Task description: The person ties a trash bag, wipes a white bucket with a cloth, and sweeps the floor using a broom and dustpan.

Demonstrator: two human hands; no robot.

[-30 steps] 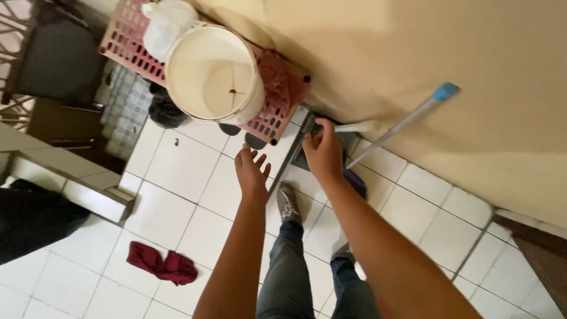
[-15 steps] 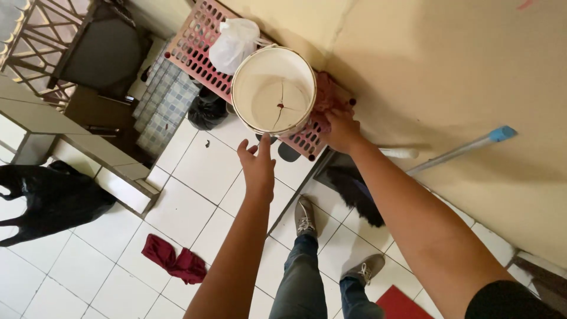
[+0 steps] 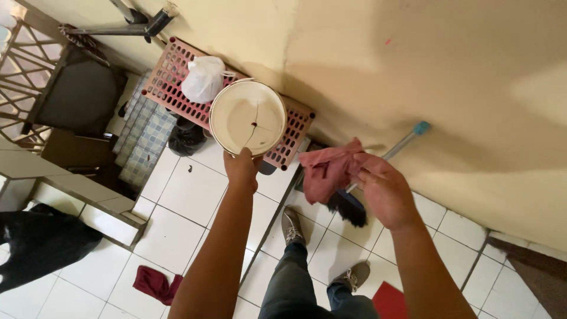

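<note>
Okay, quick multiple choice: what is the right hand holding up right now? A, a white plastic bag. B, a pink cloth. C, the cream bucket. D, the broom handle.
B: the right hand grips a pink cloth that hangs in the air beside the rack, while the left hand is on the bucket rim.
</note>
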